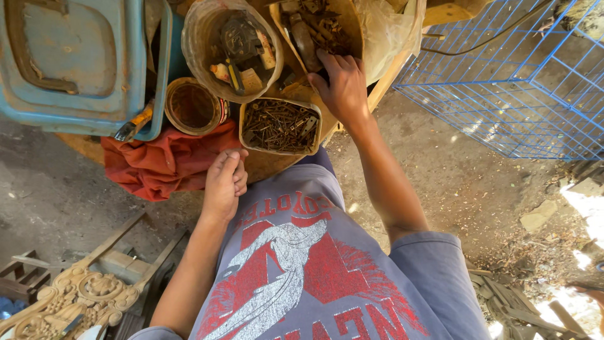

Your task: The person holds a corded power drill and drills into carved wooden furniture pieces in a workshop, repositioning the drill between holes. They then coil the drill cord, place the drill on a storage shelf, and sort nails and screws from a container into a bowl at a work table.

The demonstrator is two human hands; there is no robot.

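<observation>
The right hand (343, 85) digs with open fingers into the far wooden tray (346, 25) of rusty parts; its grip is hidden. The left hand (224, 182) is curled shut near the tin of nails (280, 126), perhaps pinching something small.

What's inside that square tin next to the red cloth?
The square tin is full of rusty nails and screws, piled up. Its bottom is covered by them, so anything underneath cannot be seen.
</observation>
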